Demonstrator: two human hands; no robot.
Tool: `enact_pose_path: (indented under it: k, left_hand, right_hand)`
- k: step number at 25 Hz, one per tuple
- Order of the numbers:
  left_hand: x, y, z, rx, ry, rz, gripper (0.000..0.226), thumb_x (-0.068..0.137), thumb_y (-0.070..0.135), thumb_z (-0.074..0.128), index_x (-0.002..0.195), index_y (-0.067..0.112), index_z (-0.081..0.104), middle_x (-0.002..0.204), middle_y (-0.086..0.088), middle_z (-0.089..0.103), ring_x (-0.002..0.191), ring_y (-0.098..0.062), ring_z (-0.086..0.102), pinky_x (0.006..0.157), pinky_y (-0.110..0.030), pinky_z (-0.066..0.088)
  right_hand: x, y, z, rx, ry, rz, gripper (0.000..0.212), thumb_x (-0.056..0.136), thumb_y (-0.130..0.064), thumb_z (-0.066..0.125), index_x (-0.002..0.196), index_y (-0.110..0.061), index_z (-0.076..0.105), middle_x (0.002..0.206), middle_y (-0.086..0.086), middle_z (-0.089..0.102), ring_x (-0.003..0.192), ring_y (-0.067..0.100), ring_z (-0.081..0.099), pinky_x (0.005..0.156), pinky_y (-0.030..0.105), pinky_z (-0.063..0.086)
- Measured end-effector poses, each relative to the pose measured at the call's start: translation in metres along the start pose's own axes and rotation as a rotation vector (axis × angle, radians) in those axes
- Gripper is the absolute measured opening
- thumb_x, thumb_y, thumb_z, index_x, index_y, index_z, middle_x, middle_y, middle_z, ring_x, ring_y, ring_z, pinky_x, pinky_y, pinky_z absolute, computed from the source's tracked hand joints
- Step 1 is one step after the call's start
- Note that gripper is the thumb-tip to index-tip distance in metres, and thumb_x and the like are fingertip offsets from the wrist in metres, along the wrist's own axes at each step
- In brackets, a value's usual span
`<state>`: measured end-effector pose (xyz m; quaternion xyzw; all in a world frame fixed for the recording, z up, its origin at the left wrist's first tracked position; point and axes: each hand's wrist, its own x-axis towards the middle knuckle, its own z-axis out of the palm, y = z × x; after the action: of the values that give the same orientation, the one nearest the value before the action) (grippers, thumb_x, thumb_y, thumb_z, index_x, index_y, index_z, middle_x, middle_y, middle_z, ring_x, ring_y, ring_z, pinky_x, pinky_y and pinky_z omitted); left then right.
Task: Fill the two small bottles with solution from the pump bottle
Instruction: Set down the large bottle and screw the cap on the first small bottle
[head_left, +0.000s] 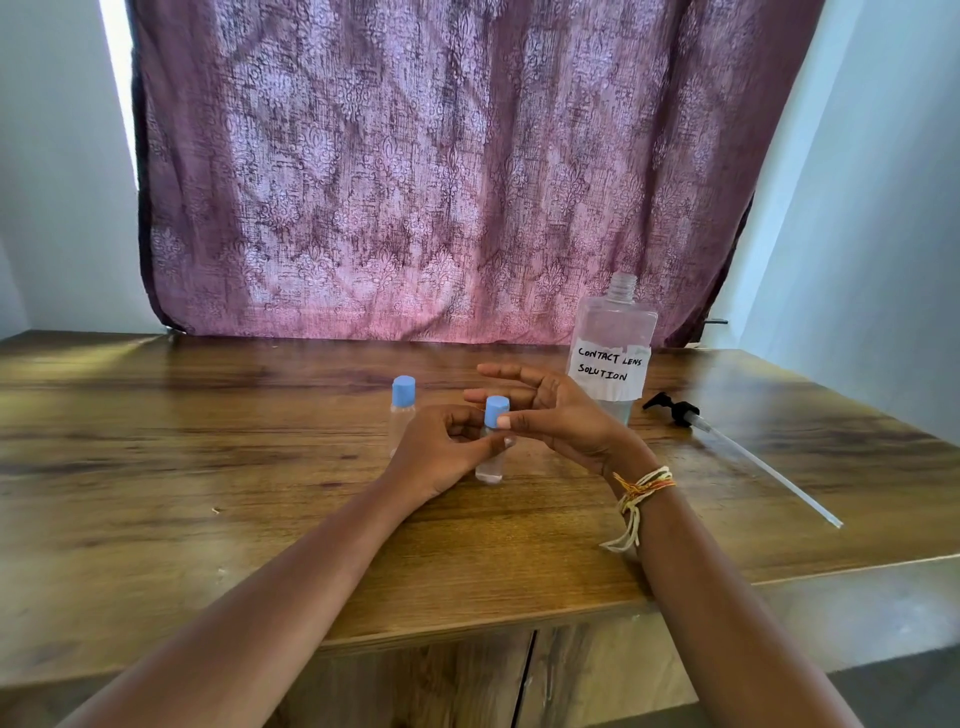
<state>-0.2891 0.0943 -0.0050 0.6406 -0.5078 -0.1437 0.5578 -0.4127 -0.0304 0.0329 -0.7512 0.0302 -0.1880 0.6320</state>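
Observation:
Two small clear bottles with blue caps stand on the wooden table (208, 441). The nearer small bottle (491, 467) is gripped around its body by my left hand (441, 454). My right hand (550, 410) pinches its blue cap (496, 410) between thumb and forefinger, the other fingers spread out. The second small bottle (402, 402) stands upright just to the left, behind my left hand, untouched. The large clear bottle (613, 348), labelled "contact lens solution", stands at the back right with its neck uncovered. Its black pump head with a long tube (727, 439) lies on the table to its right.
A patterned purple curtain (441, 171) hangs behind the table. Pale walls close in on both sides. The table's front edge (467, 629) runs above cabinet doors, and its right edge lies past the pump tube.

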Motion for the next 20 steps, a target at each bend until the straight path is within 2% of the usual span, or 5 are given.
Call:
enact_pose_path:
  k: [4,8,13,18,20]
  left_hand:
    - [0.0,0.001,0.0,0.027,-0.003,-0.022,0.024,0.08,0.026,0.077,0.099,0.012,0.076,0.088,0.001,0.076,0.082,-0.007,0.069,0.071,-0.016,0.05]
    - [0.001,0.001,0.0,0.094,0.02,-0.026,0.018,0.078,0.028,0.078,0.088,0.013,0.078,0.069,0.007,0.07,0.062,-0.001,0.059,0.058,-0.014,0.042]
    - [0.001,0.0,0.001,0.092,0.044,-0.04,0.019,0.075,0.031,0.08,0.086,0.016,0.08,0.076,-0.005,0.076,0.075,-0.025,0.07,0.067,-0.039,0.05]
    - [0.0,0.001,-0.001,0.046,0.043,-0.039,0.03,0.075,0.031,0.08,0.101,0.017,0.078,0.092,0.003,0.078,0.087,-0.006,0.071,0.081,-0.027,0.055]
    - [-0.002,0.002,0.0,0.069,0.056,-0.023,0.036,0.074,0.031,0.081,0.106,0.016,0.076,0.099,0.002,0.077,0.093,-0.006,0.07,0.086,-0.024,0.055]
  right_hand:
    - [-0.001,0.001,-0.002,-0.006,-0.018,-0.004,0.05,0.082,0.007,0.063,0.13,-0.005,0.053,0.124,0.023,0.063,0.113,0.029,0.064,0.096,0.035,0.053]
    - [0.001,0.002,0.0,-0.129,0.093,-0.035,0.036,0.081,0.011,0.065,0.114,-0.005,0.065,0.107,0.013,0.072,0.096,0.019,0.071,0.086,0.028,0.057]
    - [0.002,0.003,0.003,-0.175,0.21,-0.052,0.034,0.074,0.01,0.073,0.104,-0.006,0.07,0.1,0.022,0.072,0.088,0.019,0.071,0.083,0.028,0.059]
    - [0.003,0.013,-0.006,-0.138,0.003,0.098,0.07,0.073,0.007,0.076,0.135,-0.008,0.048,0.126,0.014,0.064,0.118,0.024,0.062,0.099,0.036,0.051]
    - [0.004,0.02,-0.009,-0.338,-0.061,0.152,0.076,0.066,-0.008,0.081,0.134,-0.011,0.049,0.127,0.01,0.064,0.118,0.024,0.062,0.102,0.039,0.049]
